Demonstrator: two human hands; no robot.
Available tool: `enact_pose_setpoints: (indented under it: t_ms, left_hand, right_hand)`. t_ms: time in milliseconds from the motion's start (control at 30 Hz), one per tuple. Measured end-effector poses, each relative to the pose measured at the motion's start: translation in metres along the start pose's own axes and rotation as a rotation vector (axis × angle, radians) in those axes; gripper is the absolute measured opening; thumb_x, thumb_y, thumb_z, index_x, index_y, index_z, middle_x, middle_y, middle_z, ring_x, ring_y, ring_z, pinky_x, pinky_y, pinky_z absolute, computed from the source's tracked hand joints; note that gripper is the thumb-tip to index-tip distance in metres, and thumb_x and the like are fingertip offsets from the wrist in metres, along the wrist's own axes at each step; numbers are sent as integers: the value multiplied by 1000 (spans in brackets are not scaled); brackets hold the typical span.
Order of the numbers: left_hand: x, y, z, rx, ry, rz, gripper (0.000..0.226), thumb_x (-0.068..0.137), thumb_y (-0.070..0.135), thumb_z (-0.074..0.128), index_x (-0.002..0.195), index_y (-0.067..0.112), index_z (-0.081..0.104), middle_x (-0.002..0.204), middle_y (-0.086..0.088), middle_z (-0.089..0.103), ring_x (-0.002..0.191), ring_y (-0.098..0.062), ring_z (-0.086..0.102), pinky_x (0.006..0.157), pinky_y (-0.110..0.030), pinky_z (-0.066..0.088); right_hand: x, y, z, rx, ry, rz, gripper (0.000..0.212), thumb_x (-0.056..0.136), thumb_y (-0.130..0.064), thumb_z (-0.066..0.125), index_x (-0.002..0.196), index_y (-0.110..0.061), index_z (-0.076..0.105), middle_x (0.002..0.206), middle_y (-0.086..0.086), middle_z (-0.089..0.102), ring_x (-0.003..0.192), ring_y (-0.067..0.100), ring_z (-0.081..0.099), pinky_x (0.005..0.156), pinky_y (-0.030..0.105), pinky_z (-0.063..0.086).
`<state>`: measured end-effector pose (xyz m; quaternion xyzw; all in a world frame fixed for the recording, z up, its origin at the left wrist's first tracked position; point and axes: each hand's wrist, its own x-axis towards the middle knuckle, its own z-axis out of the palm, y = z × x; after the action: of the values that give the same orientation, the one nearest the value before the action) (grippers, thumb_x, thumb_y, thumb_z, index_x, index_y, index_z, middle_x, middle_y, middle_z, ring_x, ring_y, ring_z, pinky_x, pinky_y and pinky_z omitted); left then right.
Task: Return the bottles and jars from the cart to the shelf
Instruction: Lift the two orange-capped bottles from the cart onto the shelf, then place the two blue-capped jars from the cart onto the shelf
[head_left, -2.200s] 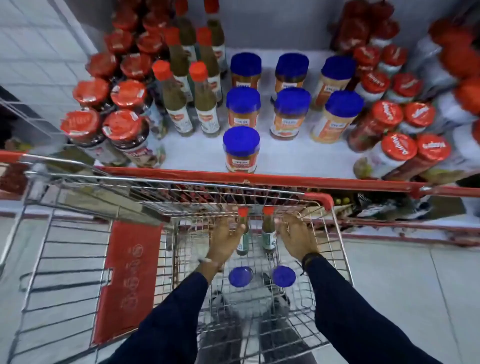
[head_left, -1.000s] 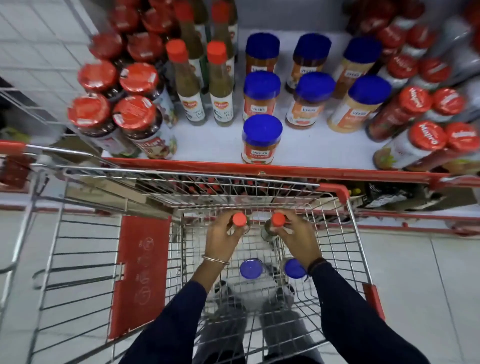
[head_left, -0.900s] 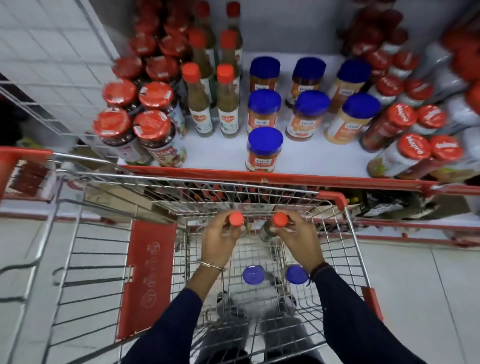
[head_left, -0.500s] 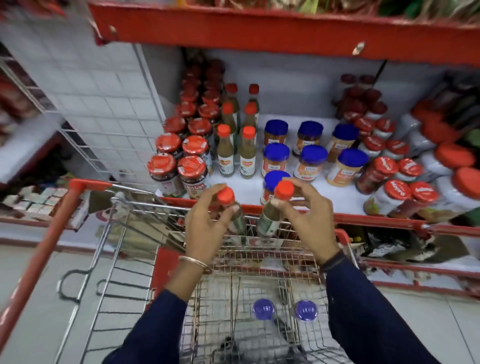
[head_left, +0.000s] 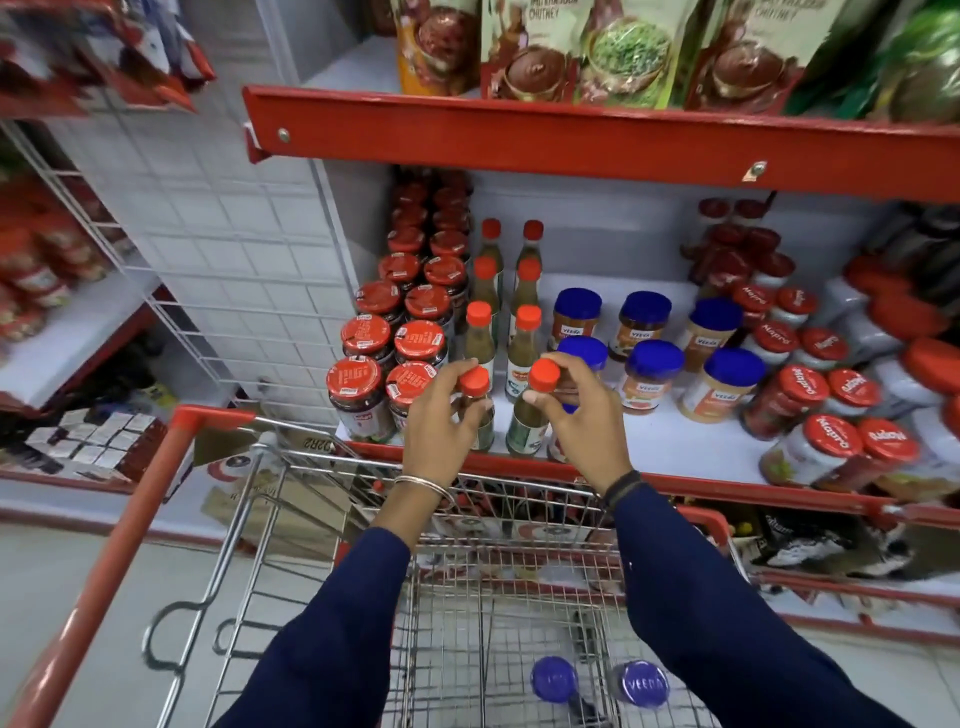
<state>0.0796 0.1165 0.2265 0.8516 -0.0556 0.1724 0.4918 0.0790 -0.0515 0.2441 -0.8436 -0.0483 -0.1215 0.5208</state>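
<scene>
Both hands, left hand (head_left: 439, 415) and right hand (head_left: 582, 421), each grip an upright sauce bottle (head_left: 525, 423), caps up, at the shelf (head_left: 675, 441) front.

Both hands — left (head_left: 439, 415), right (head_left: 584, 415) — each around a red-capped bottle at the shelf (head_left: 675, 441) front.

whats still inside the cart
Two blue-lidded jars sit on the cart floor; the sleeves hide the basket's other corners.

Head camera looks forward and down, close over cart (head_left: 218, 519) toward shelf (head_left: 649, 447).
</scene>
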Motion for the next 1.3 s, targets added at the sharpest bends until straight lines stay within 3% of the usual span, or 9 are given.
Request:
enact_pose_setpoints:
  t_ms: [200, 367, 500, 700, 800, 900, 1000, 1200, 1300]
  left_hand:
    - [7, -14, 5, 73, -30, -23, 49, 81, 15, 67, 121, 32, 45, 114, -3, 64, 99, -18, 62, 79, -46, 57]
    - [10, -14, 5, 85, -65, 5, 56, 84, 10, 63, 132, 27, 39, 125, -8, 55, 110, -21, 56, 92, -46, 52]
    - [2, -12, 4, 79, -69, 52, 57, 86, 8, 60, 136, 21, 36, 132, -11, 48, 122, -22, 48, 100, -47, 46]
    - [-42, 0, 7, 173, 65, 203, 39, 88, 19, 59, 123, 10, 46, 129, -10, 47, 124, -10, 39, 106, -27, 37]
    - [-74, -4, 24, 225, -76, 275, 35, 87, 24, 59, 116, 7, 51, 124, -12, 52, 119, -13, 44, 103, -23, 36]
    - [-109, -19, 51, 244, -284, 209, 38, 88, 33, 53, 118, 10, 51, 125, -9, 52, 117, -14, 47, 99, -26, 43]
    - [-146, -43, 85, 236, -508, 72, 43, 87, 37, 50, 120, 10, 49, 126, -8, 50, 106, -20, 56, 88, -36, 52]
    - [-211, -99, 146, 302, -915, -235, 65, 82, 39, 61, 134, 9, 35, 136, -12, 40, 124, -29, 41, 101, -37, 39]
    - [-240, -124, 171, 320, -1003, -427, 81, 75, 39, 69, 139, 12, 28, 139, -14, 36, 127, -32, 38, 102, -38, 37]
  right_hand:
    - [8, 10, 11, -97, -80, 3, 41, 83, -21, 67, 122, -21, 54, 113, 3, 67, 103, 17, 62, 88, 31, 51]
    - [11, 11, 11, -144, -96, 11, 43, 85, -22, 65, 125, -19, 51, 117, 6, 66, 105, 18, 62, 87, 32, 51]
    - [10, 11, 9, -185, -111, 30, 49, 86, -24, 65, 130, -20, 46, 122, 7, 64, 111, 21, 61, 92, 42, 53]
    - [-33, 11, -6, -264, 4, -24, 49, 87, -32, 60, 132, -19, 44, 132, 3, 56, 117, 20, 54, 88, 40, 52]
    - [-79, 28, -20, -242, 37, 54, 45, 88, -30, 60, 130, -19, 47, 126, 2, 58, 112, 13, 54, 90, 33, 46]
    - [-130, 74, -30, -309, -83, 219, 47, 89, -35, 56, 132, -20, 44, 130, 3, 56, 113, 16, 56, 91, 39, 50]
    - [-171, 130, -40, -414, -260, 337, 45, 90, -31, 56, 132, -17, 46, 134, 8, 54, 116, 25, 56, 93, 37, 49]
    - [-210, 228, -45, -586, -709, 579, 63, 83, -31, 62, 138, -13, 37, 140, 11, 44, 124, 31, 46, 95, 38, 45]
    - [-224, 267, -42, -702, -886, 654, 75, 77, -35, 64, 142, -17, 31, 142, 10, 40, 126, 32, 42, 96, 40, 46]
